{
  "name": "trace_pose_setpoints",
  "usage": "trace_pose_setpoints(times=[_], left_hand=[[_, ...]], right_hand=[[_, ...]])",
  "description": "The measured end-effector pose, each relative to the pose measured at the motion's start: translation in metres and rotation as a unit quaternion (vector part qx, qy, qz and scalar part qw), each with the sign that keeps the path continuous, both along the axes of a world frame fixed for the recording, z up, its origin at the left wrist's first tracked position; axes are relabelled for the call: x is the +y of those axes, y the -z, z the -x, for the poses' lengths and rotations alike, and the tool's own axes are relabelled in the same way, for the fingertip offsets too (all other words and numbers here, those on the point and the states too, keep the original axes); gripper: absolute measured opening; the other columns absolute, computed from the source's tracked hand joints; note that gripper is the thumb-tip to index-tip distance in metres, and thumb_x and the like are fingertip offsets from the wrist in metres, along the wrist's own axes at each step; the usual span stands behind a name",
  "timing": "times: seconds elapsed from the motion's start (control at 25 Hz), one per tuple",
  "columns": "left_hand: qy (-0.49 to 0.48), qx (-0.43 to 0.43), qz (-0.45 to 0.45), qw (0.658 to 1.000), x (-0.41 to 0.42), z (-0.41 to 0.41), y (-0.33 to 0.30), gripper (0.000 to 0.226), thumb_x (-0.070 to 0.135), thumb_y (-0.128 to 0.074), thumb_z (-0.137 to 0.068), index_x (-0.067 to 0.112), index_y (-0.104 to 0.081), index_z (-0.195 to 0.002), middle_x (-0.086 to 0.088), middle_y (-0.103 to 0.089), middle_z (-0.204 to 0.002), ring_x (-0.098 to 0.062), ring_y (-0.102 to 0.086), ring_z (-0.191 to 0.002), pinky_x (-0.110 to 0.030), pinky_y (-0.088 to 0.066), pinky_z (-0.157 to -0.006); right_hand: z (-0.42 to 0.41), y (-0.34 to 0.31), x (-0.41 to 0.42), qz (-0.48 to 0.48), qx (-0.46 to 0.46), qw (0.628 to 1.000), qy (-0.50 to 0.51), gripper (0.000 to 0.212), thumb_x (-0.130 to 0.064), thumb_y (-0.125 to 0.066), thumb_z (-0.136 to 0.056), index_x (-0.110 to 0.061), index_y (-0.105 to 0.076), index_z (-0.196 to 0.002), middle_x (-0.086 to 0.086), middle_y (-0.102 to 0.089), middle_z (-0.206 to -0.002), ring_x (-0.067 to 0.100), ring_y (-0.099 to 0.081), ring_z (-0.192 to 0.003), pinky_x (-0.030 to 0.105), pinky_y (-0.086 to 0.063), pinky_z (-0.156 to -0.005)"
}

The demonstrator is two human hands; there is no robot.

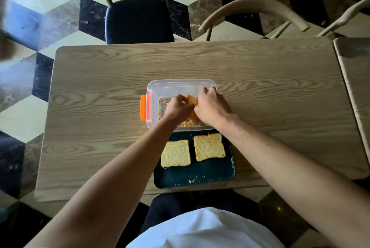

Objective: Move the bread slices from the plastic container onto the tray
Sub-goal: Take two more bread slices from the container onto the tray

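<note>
Already 2 bread slices (192, 149) on tray (200, 177); 1 slice (191, 102) in container (152, 107).

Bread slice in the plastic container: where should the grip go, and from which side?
Grip the bread slice by its raised far edge, from above. It sits tilted inside the plastic container, whose walls block side approaches. Left hand and right hand already pinch it there.

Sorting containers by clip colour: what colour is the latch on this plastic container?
Orange, on the clear plastic container; the left latch shows best in the head view.
</note>
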State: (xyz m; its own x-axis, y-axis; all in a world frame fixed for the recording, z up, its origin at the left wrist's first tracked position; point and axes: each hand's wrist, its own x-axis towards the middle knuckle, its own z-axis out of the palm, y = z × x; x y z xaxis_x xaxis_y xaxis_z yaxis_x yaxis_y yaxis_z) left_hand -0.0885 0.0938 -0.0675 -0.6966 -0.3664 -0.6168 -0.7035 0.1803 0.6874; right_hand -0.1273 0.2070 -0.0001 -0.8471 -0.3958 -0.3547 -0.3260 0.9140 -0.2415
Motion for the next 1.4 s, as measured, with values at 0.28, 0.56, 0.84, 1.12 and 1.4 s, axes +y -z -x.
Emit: trace_pose_setpoints(times=[0.28,0.56,0.84,1.12,1.4], left_hand=[[0.005,-0.031,0.082,0.996,-0.013,-0.002,-0.003,0.023,0.023,-0.069,-0.085,0.01,-0.059,-0.101,-0.001,-0.057,-0.078,-0.023,-0.066,-0.07,-0.044,-0.065,-0.06],[-0.022,0.013,0.052,0.998,-0.03,-0.009,-0.018,0.014,0.015,-0.071,-0.079,0.013,-0.063,-0.091,-0.008,-0.068,-0.078,-0.031,-0.073,-0.075,-0.049,-0.064,-0.065],[-0.057,0.079,0.104,0.99,-0.04,-0.032,-0.048,0.028,0.019,-0.072,-0.074,0.011,-0.07,-0.101,-0.001,-0.067,-0.078,-0.016,-0.062,-0.068,-0.026,-0.05,-0.057],[-0.19,0.14,-0.095,0.967,-0.045,-0.082,-0.087,0.014,0.009,-0.071,-0.075,0.011,-0.072,-0.089,-0.011,-0.076,-0.083,-0.024,-0.074,-0.077,-0.048,-0.064,-0.071],[-0.242,0.136,-0.293,0.915,-0.045,-0.158,-0.095,0.025,0.007,-0.074,-0.081,0.006,-0.07,-0.105,-0.011,-0.077,-0.094,-0.026,-0.075,-0.089,-0.044,-0.062,-0.08]], right_hand=[[-0.001,0.011,-0.024,-0.257,0.012,0.956,-0.137,0.057,-0.008,-0.064,-0.088,0.0,-0.046,-0.142,0.022,-0.05,-0.132,0.036,-0.058,-0.114,0.04,-0.049,-0.083],[0.006,0.015,-0.039,-0.234,0.005,0.965,-0.118,0.036,-0.009,-0.066,-0.087,-0.007,-0.065,-0.123,0.015,-0.056,-0.119,0.035,-0.059,-0.109,0.041,-0.044,-0.081],[0.003,0.031,-0.027,-0.178,0.017,0.982,-0.066,0.026,0.003,-0.066,-0.08,-0.003,-0.072,-0.104,0.016,-0.067,-0.106,0.035,-0.062,-0.1,0.034,-0.047,-0.072],[0.0,0.017,-0.011,-0.044,0.026,0.998,-0.022,0.014,-0.001,-0.062,-0.08,-0.007,-0.069,-0.09,0.014,-0.071,-0.09,0.033,-0.062,-0.073,0.031,-0.042,-0.059],[-0.026,-0.044,0.086,0.355,-0.09,0.914,0.176,0.012,-0.028,-0.072,-0.076,-0.025,-0.073,-0.087,-0.007,-0.076,-0.08,0.007,-0.069,-0.072,0.022,-0.054,-0.061]])
